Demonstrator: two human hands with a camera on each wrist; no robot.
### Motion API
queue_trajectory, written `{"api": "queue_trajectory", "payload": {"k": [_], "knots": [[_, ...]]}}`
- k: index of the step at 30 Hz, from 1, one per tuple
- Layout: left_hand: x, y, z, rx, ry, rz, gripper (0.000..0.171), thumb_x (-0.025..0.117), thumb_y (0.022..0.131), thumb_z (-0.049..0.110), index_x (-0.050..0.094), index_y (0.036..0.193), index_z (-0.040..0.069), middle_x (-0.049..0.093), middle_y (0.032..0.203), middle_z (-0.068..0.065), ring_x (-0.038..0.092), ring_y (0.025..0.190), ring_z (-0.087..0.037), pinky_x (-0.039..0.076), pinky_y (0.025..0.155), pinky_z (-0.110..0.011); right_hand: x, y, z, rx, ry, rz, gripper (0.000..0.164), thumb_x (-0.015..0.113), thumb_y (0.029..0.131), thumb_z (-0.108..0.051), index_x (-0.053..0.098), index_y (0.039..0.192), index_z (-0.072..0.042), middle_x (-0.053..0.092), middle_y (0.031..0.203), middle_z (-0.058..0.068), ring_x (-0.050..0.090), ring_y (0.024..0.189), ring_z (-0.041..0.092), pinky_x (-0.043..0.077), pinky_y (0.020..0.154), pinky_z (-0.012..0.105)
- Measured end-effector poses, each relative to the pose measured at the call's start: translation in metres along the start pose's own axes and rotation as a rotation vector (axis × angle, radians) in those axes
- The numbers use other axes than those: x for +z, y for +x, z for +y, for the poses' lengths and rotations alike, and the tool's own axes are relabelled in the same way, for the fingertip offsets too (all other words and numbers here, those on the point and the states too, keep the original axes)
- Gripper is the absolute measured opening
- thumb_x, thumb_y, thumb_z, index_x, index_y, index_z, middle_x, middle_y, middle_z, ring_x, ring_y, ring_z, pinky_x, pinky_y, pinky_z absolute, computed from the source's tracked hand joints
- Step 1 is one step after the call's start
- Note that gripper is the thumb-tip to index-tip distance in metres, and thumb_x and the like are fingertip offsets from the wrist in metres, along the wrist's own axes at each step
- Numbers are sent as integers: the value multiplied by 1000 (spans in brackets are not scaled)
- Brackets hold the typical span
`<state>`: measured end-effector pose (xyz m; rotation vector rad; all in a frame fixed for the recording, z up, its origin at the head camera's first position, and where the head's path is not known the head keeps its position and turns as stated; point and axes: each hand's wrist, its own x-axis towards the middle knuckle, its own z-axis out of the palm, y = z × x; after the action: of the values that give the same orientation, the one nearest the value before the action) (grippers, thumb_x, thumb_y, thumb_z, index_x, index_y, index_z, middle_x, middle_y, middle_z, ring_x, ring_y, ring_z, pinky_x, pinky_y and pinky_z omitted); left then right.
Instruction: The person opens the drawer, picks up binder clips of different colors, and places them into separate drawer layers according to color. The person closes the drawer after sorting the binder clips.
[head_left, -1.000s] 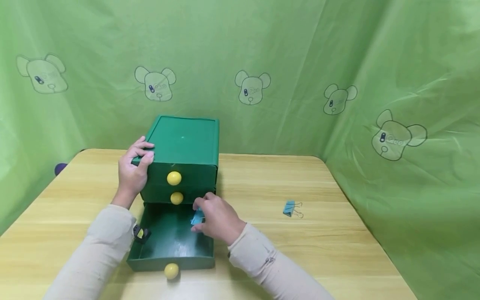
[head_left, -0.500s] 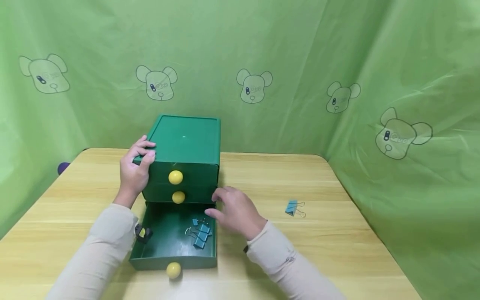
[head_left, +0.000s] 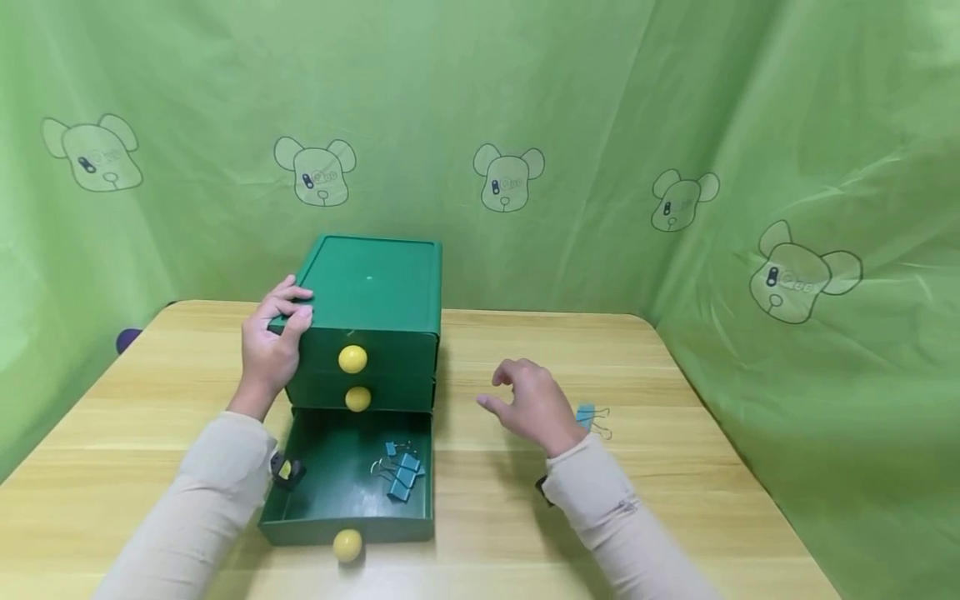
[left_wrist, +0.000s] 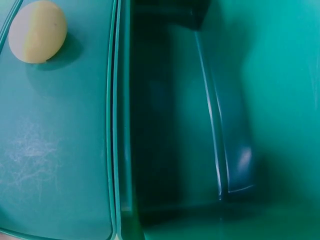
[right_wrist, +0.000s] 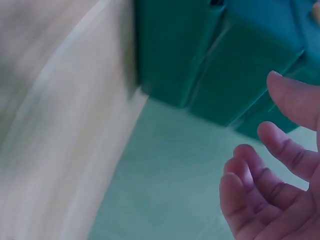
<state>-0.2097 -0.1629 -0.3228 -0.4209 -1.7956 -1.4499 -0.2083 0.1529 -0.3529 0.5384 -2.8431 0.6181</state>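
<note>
A green cabinet [head_left: 367, 283] of drawers with yellow ball knobs stands left of centre in the head view, its bottom drawer [head_left: 322, 500] pulled out. My left hand [head_left: 272, 342] rests on the cabinet's upper left front corner, fingers over the top edge. Several blue binder clips [head_left: 405, 477] lie in the right part of that drawer. My right hand [head_left: 536, 406] is over the table to the right of the cabinet, thumb and fingers apart with nothing between them. Just behind its wrist, partly hidden, lies another blue binder clip [head_left: 585, 414] with wire handles.
The wooden table [head_left: 660, 500] is enclosed by green curtains [head_left: 585, 100] printed with bear heads. A yellow knob [head_left: 347, 546] juts from the drawer's front. The left wrist view looks into the green drawer [left_wrist: 280, 100].
My right hand has let go of a blue binder clip inside the drawer and moved right, out over the table. My left hand stays on the cabinet.
</note>
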Motion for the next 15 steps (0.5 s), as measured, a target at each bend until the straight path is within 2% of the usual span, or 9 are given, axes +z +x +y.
{"api": "queue_trajectory", "payload": {"k": [6,9,15], "knots": [[0,0,0,2,-9,-1,18,53,80,3,51,75,-14,55,101,-33,39,121,-38,27,103,-33,1,3,33,77,21,-35,37,73,77,-31,61,100,-5,59,100,10,55,89,25,46,77,39],[0,0,0,4,-9,-3,18,53,80,3,51,75,-14,55,101,-33,39,122,-37,26,104,-34,2,5,49,99,31,-25,39,75,75,-28,61,102,-3,59,105,14,54,97,30,44,84,43],[0,0,0,9,2,-2,18,53,80,3,51,75,-14,55,101,-33,39,122,-37,26,104,-35,2,3,74,136,38,-26,42,76,73,-25,60,104,-1,58,108,18,50,104,37,39,90,47]]}}
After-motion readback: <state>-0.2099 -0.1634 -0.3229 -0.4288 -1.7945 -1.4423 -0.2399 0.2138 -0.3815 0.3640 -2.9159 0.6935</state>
